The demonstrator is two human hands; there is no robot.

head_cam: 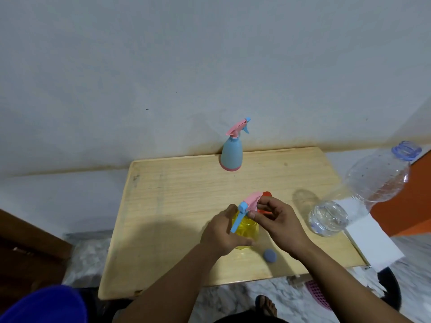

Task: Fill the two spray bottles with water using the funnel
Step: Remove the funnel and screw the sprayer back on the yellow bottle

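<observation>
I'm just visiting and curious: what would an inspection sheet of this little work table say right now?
Surface: light wooden table against a pale wall.
Job's things: yellow spray bottle near the front, its pink and blue spray head on top; blue spray bottle upright at the back edge; big clear water bottle at the right edge, tilted, a little water inside; something orange behind the hands, perhaps the funnel, mostly hidden.
Clutter: small grey-blue cap near the front; white sheet on the right.
Hands: left hand grips the yellow bottle; right hand pinches its spray head.
Cables: nothing seen.
Surroundings: marbled floor, dark wooden furniture on the left.
</observation>
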